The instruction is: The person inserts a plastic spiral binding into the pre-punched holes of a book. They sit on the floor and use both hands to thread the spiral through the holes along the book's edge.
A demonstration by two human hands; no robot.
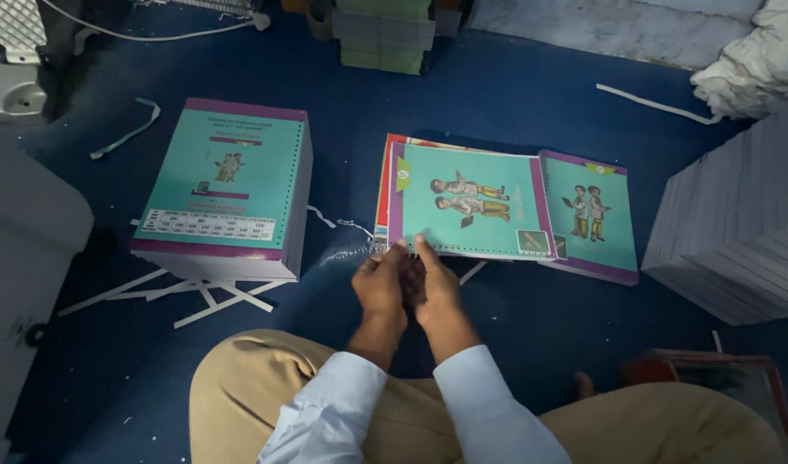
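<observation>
While both hands meet at the teal booklet, my left hand and right hand pinch its lower punched edge; teal stack lies left

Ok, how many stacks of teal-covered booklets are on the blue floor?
3: a tall stack at left, a low pile at the hands, another right of it. More may be hidden.
</observation>
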